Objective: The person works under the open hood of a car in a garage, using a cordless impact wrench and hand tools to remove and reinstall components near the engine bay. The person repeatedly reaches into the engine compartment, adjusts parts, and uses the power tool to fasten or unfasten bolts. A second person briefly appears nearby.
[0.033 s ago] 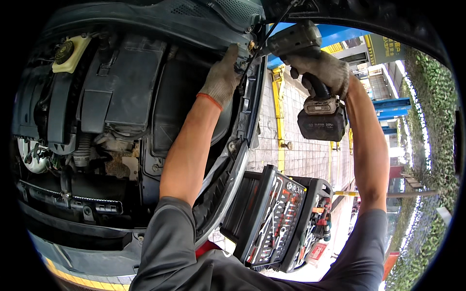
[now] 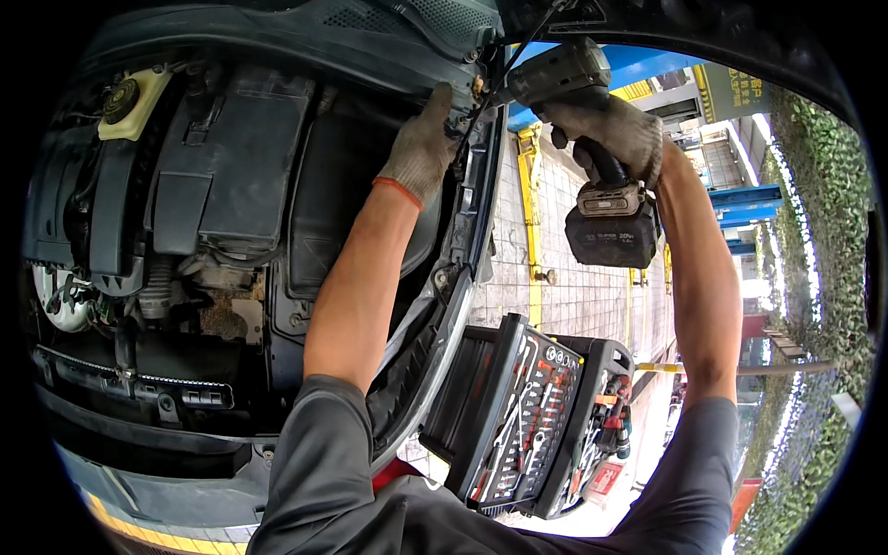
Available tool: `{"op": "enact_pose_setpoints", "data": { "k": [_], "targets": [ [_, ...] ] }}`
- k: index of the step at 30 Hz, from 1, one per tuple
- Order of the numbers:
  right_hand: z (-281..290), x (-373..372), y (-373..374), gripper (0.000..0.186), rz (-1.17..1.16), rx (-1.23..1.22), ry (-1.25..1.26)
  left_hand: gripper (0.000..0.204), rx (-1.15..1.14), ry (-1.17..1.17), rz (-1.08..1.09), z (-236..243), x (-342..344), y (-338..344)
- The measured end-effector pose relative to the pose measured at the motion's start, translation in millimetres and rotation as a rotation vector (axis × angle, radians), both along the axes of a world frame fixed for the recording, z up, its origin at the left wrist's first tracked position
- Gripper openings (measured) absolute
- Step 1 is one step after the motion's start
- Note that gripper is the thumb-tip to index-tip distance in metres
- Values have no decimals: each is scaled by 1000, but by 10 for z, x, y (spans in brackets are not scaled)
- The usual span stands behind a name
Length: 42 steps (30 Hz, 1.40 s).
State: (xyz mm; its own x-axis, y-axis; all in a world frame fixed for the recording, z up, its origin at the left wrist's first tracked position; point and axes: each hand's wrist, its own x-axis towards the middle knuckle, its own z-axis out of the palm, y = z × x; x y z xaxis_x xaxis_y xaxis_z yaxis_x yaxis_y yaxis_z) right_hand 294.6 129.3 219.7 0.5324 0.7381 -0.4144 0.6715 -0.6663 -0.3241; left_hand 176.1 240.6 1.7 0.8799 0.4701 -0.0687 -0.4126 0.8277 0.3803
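Right grip [image 2: 618,132], gloved, is wrapped around the handle of a cordless driver [image 2: 560,74]; the tool is held with its nose turned left, toward the fender edge [image 2: 470,199]. Whether a fastener is met by the nose cannot be told. Left grip [image 2: 416,155], also gloved, orange-cuffed, is laid at the inner side of that edge, index finger extended; whether anything is pinched cannot be told, the other fingertips being poorly seen.

Pale print is borne by the dark battery pack [image 2: 612,236]. Yellow characters are carried on a green sign [image 2: 731,92] at upper right, and light lettering on a red packet [image 2: 605,479] low down.

The driver is positioned directly above the pack, its body rising over the right grip, with the left grip just beside its nose.

To the left, an engine cover [image 2: 250,139] and a pale yellow reservoir [image 2: 148,97], black-capped, are seen in the engine bay. Below, an opened tool chest [image 2: 507,356] is filled with sockets and wrenches. A tiled floor [image 2: 583,305], yellow posts, blue steelwork [image 2: 745,199] and a leafy wall [image 2: 814,213] are noted beyond.
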Motion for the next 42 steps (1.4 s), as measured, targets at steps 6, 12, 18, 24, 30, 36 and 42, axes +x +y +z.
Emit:
{"op": "enact_pose_setpoints", "data": {
  "k": [6,12,18,24,30,36,42],
  "targets": [
    [56,-190,100,38,-97,-143,-123,65,43,115,-49,-112,92,23],
    [57,-103,46,29,-61,-128,-117,61,-79,28,-11,-146,171,-8],
    [-29,50,-29,56,-65,4,-86,62,-175,147,-4,-308,372,13],
    [5,-35,-30,54,-138,-4,-76,67,-109,60,-32,-400,407,-10],
    [14,-57,50,48,-104,-15,-48,73,-69,1,12,-219,211,3],
    [4,38,30,40,-126,-137,-144,71,33,38,42,-304,284,-38],
    [-97,312,-99,38,486,-14,-268,65,61,26,-10,-256,219,-5]
  ]
}}
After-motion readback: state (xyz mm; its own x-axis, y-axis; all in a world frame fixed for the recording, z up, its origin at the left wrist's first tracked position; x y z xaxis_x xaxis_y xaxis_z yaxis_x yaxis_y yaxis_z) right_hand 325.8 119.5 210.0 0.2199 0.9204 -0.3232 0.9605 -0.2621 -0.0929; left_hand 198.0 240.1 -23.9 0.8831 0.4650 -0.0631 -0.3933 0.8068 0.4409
